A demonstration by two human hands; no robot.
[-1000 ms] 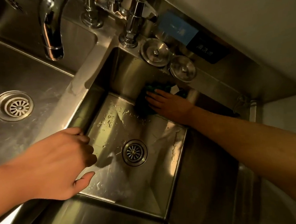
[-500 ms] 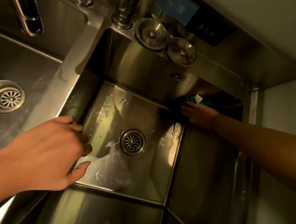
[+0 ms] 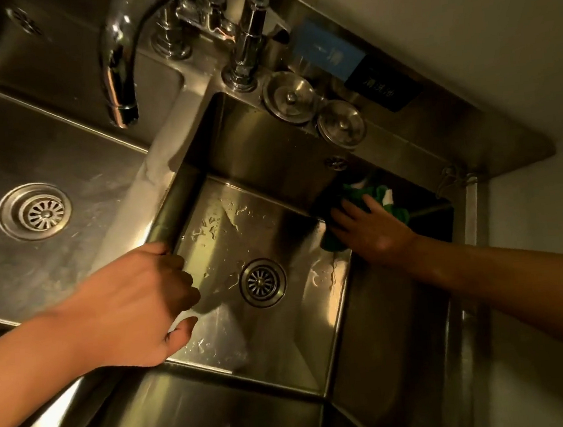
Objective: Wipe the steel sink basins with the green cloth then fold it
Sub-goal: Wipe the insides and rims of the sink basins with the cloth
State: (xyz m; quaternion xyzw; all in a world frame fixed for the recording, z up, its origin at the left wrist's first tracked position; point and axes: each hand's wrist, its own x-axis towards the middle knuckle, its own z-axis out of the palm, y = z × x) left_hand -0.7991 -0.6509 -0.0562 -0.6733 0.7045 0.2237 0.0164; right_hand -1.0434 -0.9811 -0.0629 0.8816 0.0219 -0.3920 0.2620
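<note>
Two steel basins lie below me: the right basin point(image 3: 279, 347), wet with droplets around its round drain point(image 3: 262, 283), and the left basin point(image 3: 71, 154). My right hand point(image 3: 373, 230) presses the crumpled green cloth point(image 3: 379, 194) flat against the right basin's far right corner, fingers spread over it. Most of the cloth is hidden under the hand and in shadow. My left hand point(image 3: 134, 306) rests with curled fingers on the divider point(image 3: 161, 163) between the basins, holding nothing else.
A curved chrome faucet point(image 3: 119, 60) hangs over the left basin, whose drain point(image 3: 34, 212) sits at the left. Two round steel plugs point(image 3: 315, 110) lie on the back ledge, beside a blue sign point(image 3: 328, 52) and a black sign point(image 3: 383, 88) on the splashback.
My right hand has slid the green cloth from the back wall's middle to the far right corner, then slightly back down. My left hand has stayed on the divider.
</note>
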